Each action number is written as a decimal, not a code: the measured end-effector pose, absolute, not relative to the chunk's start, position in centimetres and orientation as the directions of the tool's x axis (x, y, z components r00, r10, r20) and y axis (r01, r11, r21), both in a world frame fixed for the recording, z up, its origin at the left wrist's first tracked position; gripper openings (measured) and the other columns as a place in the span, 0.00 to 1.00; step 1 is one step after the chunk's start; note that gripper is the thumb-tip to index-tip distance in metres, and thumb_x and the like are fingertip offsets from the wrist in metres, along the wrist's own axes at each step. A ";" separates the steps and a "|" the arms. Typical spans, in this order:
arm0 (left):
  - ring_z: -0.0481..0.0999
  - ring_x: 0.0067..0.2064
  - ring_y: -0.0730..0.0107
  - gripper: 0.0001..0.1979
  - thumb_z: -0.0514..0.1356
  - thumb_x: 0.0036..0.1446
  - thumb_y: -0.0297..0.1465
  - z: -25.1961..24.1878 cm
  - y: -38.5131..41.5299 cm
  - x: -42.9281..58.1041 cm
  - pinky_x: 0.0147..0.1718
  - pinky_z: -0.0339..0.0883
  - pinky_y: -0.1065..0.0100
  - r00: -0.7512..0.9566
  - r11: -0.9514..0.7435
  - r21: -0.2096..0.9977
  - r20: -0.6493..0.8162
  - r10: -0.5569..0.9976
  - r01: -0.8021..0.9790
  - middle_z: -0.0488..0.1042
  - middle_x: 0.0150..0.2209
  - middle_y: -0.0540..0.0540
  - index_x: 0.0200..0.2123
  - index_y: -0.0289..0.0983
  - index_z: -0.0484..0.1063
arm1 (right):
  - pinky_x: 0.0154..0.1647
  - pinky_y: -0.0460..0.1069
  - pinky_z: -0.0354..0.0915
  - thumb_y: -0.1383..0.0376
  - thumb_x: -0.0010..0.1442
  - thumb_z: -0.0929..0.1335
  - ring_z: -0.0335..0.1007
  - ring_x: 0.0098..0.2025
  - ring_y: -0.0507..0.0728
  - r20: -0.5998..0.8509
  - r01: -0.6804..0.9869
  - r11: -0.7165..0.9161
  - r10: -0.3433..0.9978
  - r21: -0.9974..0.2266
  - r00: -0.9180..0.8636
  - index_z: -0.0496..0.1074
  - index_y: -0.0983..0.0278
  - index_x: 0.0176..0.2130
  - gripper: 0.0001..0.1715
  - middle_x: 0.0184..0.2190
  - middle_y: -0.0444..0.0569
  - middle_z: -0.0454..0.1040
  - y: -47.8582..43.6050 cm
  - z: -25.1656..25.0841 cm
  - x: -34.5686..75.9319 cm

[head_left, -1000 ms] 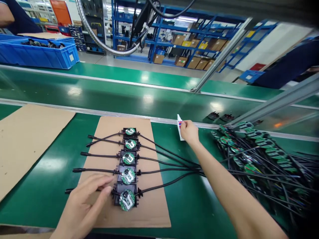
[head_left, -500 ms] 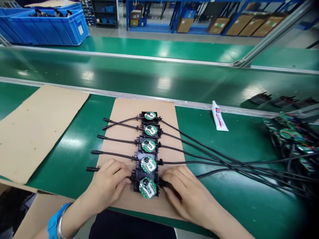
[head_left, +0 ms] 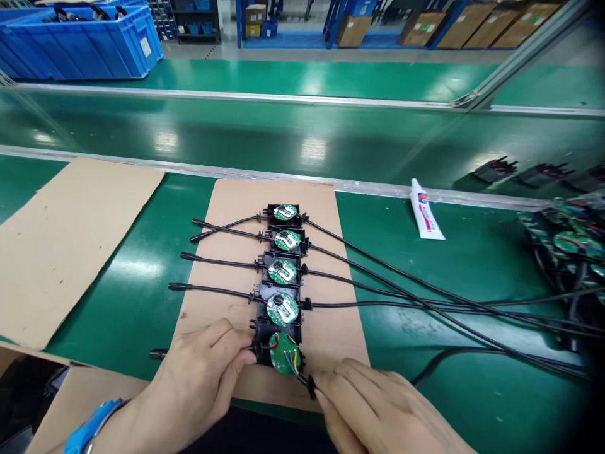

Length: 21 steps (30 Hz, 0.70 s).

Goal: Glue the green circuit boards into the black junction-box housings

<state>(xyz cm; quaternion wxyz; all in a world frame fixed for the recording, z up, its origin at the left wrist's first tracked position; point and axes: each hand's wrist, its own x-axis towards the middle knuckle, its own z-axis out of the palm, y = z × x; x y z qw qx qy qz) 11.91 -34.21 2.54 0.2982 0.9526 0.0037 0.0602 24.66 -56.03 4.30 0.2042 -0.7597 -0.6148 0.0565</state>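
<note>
A row of black plastic housings (head_left: 278,294) runs away from me, each with a round green circuit board. On the nearest board (head_left: 285,354) red, blue and yellow wires show, and it sits tilted over its housing (head_left: 265,332). My left hand (head_left: 205,372) pinches the short black cable at that housing's left side; its plug end (head_left: 158,354) sticks out behind my hand. My right hand (head_left: 371,403) grips the long black cable (head_left: 439,362) just behind its strain relief (head_left: 311,386), right of the board and off the housing. The farther boards show white S-shaped patches.
Brown cardboard (head_left: 236,195) lies under the row, and another sheet (head_left: 70,252) is at the left. A white tube (head_left: 426,211) lies right of the row. Piled boards and cables (head_left: 567,252) sit at the far right. A metal rail (head_left: 368,188) borders the green bench.
The nearest board has turned over, from its white-patched face to its wired face. My right hand has drawn the long cable toward me, out of the housing's right side. The view has shifted slightly.
</note>
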 end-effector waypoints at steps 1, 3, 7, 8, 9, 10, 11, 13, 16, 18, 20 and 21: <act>0.73 0.30 0.69 0.08 0.50 0.65 0.27 2.4 -34.2 12.1 0.27 0.66 0.70 0.993 -0.828 0.560 0.109 0.046 -0.023 0.72 0.32 0.48 0.41 0.39 0.68 | 0.20 0.49 0.61 0.75 0.57 0.60 0.67 0.24 0.55 0.141 0.910 -0.174 0.960 -0.376 0.242 0.67 0.61 0.30 0.12 0.24 0.47 0.70 -55.6 4.1 24.8; 0.73 0.31 0.67 0.08 0.50 0.65 0.28 2.2 -34.1 12.4 0.28 0.68 0.68 0.995 -0.832 0.555 0.081 0.053 0.000 0.72 0.33 0.48 0.41 0.39 0.69 | 0.19 0.50 0.59 0.75 0.57 0.60 0.65 0.23 0.55 0.111 0.911 -0.185 0.964 -0.368 0.241 0.65 0.61 0.28 0.11 0.23 0.47 0.68 -55.0 3.7 25.1; 0.74 0.31 0.66 0.08 0.51 0.65 0.28 2.2 -33.8 12.6 0.30 0.70 0.66 0.999 -0.807 0.590 0.010 0.046 0.031 0.73 0.33 0.48 0.40 0.39 0.69 | 0.19 0.50 0.58 0.72 0.57 0.60 0.64 0.21 0.54 0.066 0.909 -0.192 0.971 -0.371 0.231 0.64 0.61 0.28 0.09 0.22 0.46 0.67 -54.2 3.4 25.3; 0.74 0.32 0.66 0.08 0.51 0.64 0.28 2.2 -33.6 12.7 0.31 0.71 0.66 0.999 -0.797 0.603 -0.008 0.043 0.039 0.73 0.33 0.48 0.39 0.39 0.70 | 0.19 0.50 0.58 0.71 0.56 0.61 0.64 0.21 0.54 0.062 0.908 -0.201 0.969 -0.368 0.239 0.65 0.62 0.29 0.07 0.23 0.46 0.67 -54.0 3.4 25.3; 0.74 0.33 0.66 0.07 0.51 0.64 0.28 2.2 -33.5 12.7 0.32 0.71 0.66 0.999 -0.787 0.615 -0.027 0.038 0.047 0.74 0.33 0.48 0.39 0.39 0.70 | 0.19 0.50 0.58 0.70 0.56 0.62 0.65 0.21 0.54 0.057 0.907 -0.215 0.966 -0.361 0.252 0.66 0.62 0.31 0.05 0.23 0.46 0.69 -53.8 3.4 25.2; 0.75 0.34 0.66 0.07 0.52 0.64 0.28 2.3 -33.4 12.7 0.34 0.72 0.66 0.999 -0.780 0.624 -0.042 0.034 0.053 0.74 0.34 0.48 0.39 0.39 0.70 | 0.19 0.49 0.58 0.69 0.56 0.63 0.66 0.21 0.55 0.058 0.909 -0.227 0.963 -0.349 0.262 0.68 0.62 0.34 0.05 0.24 0.47 0.70 -53.6 3.4 25.2; 0.75 0.35 0.66 0.07 0.52 0.64 0.28 2.3 -33.3 12.7 0.36 0.72 0.66 0.998 -0.776 0.629 -0.055 0.028 0.057 0.74 0.34 0.48 0.39 0.39 0.70 | 0.19 0.49 0.58 0.68 0.56 0.63 0.66 0.21 0.55 0.061 0.913 -0.233 0.962 -0.336 0.267 0.69 0.63 0.37 0.07 0.24 0.47 0.71 -53.5 3.4 25.1; 0.75 0.37 0.66 0.08 0.52 0.64 0.27 2.3 -33.1 12.8 0.38 0.72 0.65 0.997 -0.776 0.628 -0.071 0.015 0.056 0.74 0.36 0.48 0.41 0.40 0.71 | 0.19 0.50 0.58 0.68 0.55 0.64 0.68 0.22 0.55 0.066 0.923 -0.240 0.960 -0.300 0.272 0.71 0.64 0.43 0.14 0.26 0.48 0.73 -53.3 3.4 24.9; 0.75 0.38 0.66 0.10 0.51 0.63 0.25 2.5 -33.1 13.0 0.39 0.72 0.65 0.997 -0.789 0.613 -0.073 -0.007 0.039 0.74 0.38 0.47 0.43 0.39 0.70 | 0.19 0.51 0.58 0.68 0.53 0.65 0.69 0.23 0.56 0.057 0.942 -0.231 0.966 -0.245 0.252 0.72 0.67 0.46 0.20 0.28 0.50 0.75 -53.0 3.3 24.5; 0.74 0.38 0.65 0.10 0.50 0.63 0.24 2.8 -33.2 13.1 0.37 0.72 0.65 0.998 -0.797 0.604 -0.058 -0.024 0.016 0.74 0.38 0.46 0.43 0.38 0.69 | 0.18 0.51 0.58 0.70 0.51 0.66 0.70 0.24 0.57 0.041 0.952 -0.219 0.972 -0.212 0.233 0.74 0.68 0.46 0.21 0.28 0.51 0.75 -52.8 3.3 24.3; 0.73 0.35 0.65 0.10 0.49 0.63 0.24 3.1 -33.4 13.2 0.34 0.70 0.65 0.998 -0.806 0.592 -0.045 -0.039 -0.004 0.73 0.36 0.46 0.41 0.37 0.68 | 0.18 0.52 0.57 0.70 0.50 0.66 0.71 0.25 0.58 0.022 0.957 -0.220 0.973 -0.189 0.228 0.74 0.68 0.45 0.21 0.28 0.50 0.75 -52.6 3.2 24.2; 0.72 0.34 0.66 0.09 0.49 0.63 0.25 3.2 -33.6 13.3 0.32 0.69 0.66 0.998 -0.811 0.585 -0.042 -0.043 -0.010 0.72 0.34 0.46 0.40 0.37 0.68 | 0.18 0.52 0.57 0.70 0.50 0.66 0.71 0.25 0.57 0.020 0.957 -0.220 0.973 -0.188 0.228 0.75 0.68 0.44 0.20 0.27 0.49 0.75 -52.6 3.2 24.2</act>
